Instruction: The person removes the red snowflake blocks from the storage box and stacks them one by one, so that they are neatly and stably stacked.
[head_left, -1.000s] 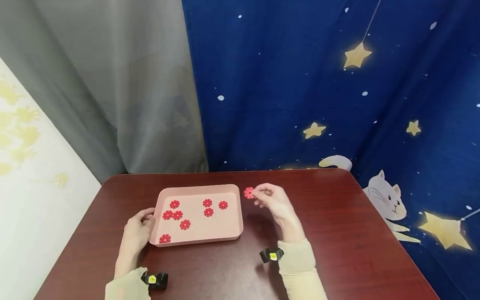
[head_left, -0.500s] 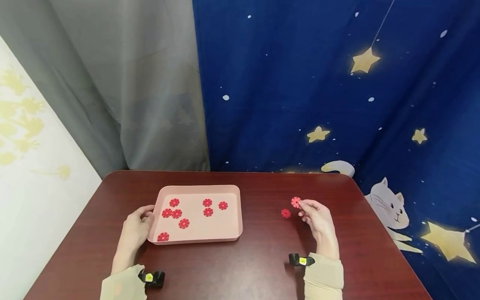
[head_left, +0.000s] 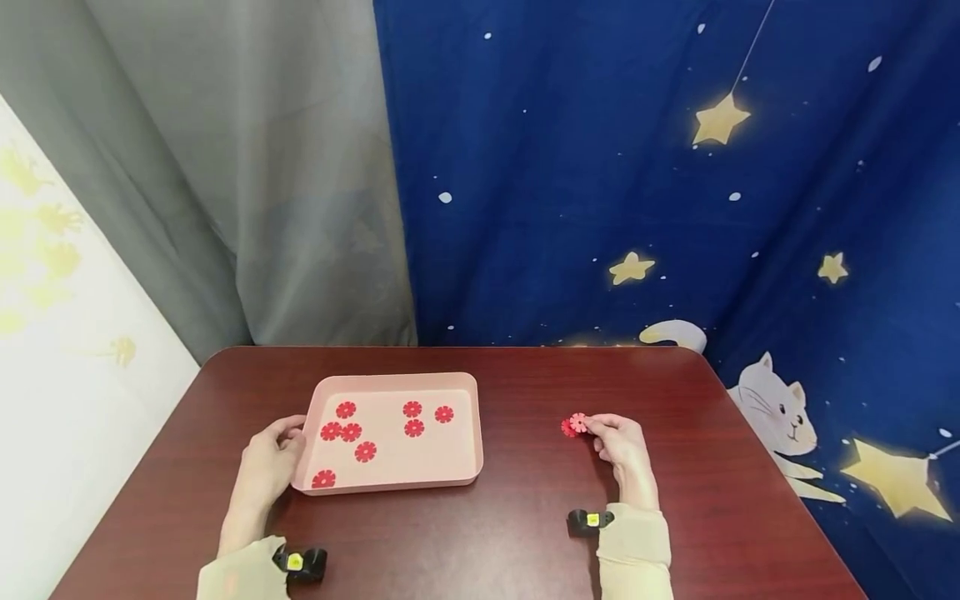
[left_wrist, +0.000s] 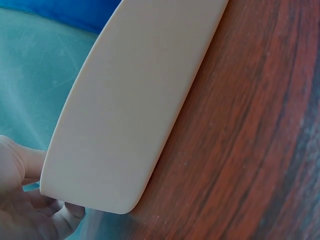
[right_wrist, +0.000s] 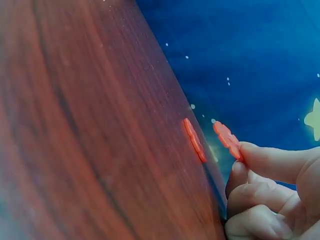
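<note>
In the head view my left hand (head_left: pixel 266 467) holds the left side of a shallow pink tray (head_left: pixel 435 458), and the left wrist view has the fingers at the corner of its wall (left_wrist: pixel 110 130). Out to the right, thumb and forefinger of my right hand (head_left: pixel 627 450) pinch a red notched plastic disc (head_left: pixel 578 422) by its edge. A second red disc (head_left: pixel 567 428) lies flat on the table, partly covered by the held one in the head view. From the right wrist, the held disc (right_wrist: pixel 226 139) appears tilted above the table disc (right_wrist: pixel 193 140), with a gap between them.
Several more red discs (head_left: pixel 365 452) lie scattered in the tray, mostly toward its left. The dark red wooden table (head_left: pixel 450 546) ends at a far edge, before a grey curtain (head_left: pixel 322 208) and a blue starry curtain (head_left: pixel 540 208).
My right hand has carried its disc from beside the tray's right edge out to the right, then lowered it over the disc on the table. My left hand stays on the tray.
</note>
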